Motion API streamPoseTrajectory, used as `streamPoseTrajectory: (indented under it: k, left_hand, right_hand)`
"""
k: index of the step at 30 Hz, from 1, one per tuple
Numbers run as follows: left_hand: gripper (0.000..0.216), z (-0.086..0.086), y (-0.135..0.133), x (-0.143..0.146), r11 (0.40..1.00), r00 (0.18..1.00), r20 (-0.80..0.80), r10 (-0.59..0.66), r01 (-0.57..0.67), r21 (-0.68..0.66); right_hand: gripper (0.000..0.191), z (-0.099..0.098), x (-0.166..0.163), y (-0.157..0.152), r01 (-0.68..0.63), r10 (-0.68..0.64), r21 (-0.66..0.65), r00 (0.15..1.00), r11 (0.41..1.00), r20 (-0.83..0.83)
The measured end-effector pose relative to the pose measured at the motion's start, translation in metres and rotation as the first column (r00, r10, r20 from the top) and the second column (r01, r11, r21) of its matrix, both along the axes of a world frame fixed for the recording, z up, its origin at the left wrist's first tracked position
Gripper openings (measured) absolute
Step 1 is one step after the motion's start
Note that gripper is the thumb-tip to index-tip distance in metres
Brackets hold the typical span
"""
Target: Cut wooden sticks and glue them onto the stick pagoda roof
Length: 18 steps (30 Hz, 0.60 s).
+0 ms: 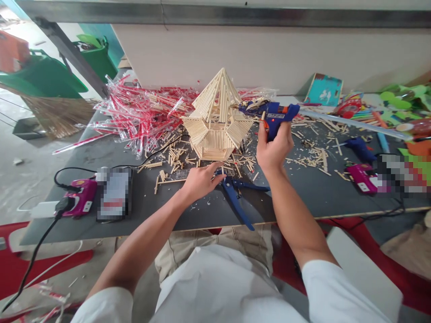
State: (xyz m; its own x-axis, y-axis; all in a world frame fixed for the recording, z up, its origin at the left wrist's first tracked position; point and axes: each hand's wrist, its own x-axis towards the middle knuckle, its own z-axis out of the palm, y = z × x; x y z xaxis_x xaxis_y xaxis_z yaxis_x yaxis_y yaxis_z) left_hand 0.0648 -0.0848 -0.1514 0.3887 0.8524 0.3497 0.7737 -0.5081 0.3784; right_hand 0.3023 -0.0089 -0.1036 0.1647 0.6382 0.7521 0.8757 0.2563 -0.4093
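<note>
A pagoda-like model [217, 121] built of pale wooden sticks stands in the middle of the dark table [303, 193]. My right hand [273, 150] grips a blue glue gun [274, 114], its nozzle pointing left at the model's roof edge. My left hand [201, 179] rests on the table just in front of the model, fingers curled over the handle end of blue cutting pliers [237, 197]. Loose cut sticks [168, 159] lie scattered around the model's base.
A heap of red-and-clear plastic wrappers [141, 110] fills the table's back left. A pink power strip [79, 202] with a black cable sits front left. Another blue glue gun [358, 148], a pink device [362, 177] and colourful craft items [397, 112] lie at right.
</note>
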Motion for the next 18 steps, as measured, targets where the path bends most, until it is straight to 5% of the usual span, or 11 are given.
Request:
streamPoseTrajectory:
  k: [4,18]
  left_hand:
    - [0.043,0.0002,-0.0005,0.0000,1.000,1.000,0.004,-0.010,0.010,-0.004]
    - [0.043,0.0014,-0.0006,0.0013,0.999,1.000,-0.012,-0.006,0.005,-0.036]
  right_hand:
    - [0.045,-0.0062,0.0027,0.0070,-0.040,0.039,0.123,0.999,0.992,0.013]
    - [0.030,-0.0079,0.0057,0.0042,-0.085,0.082,0.156,0.996,0.984,0.023]
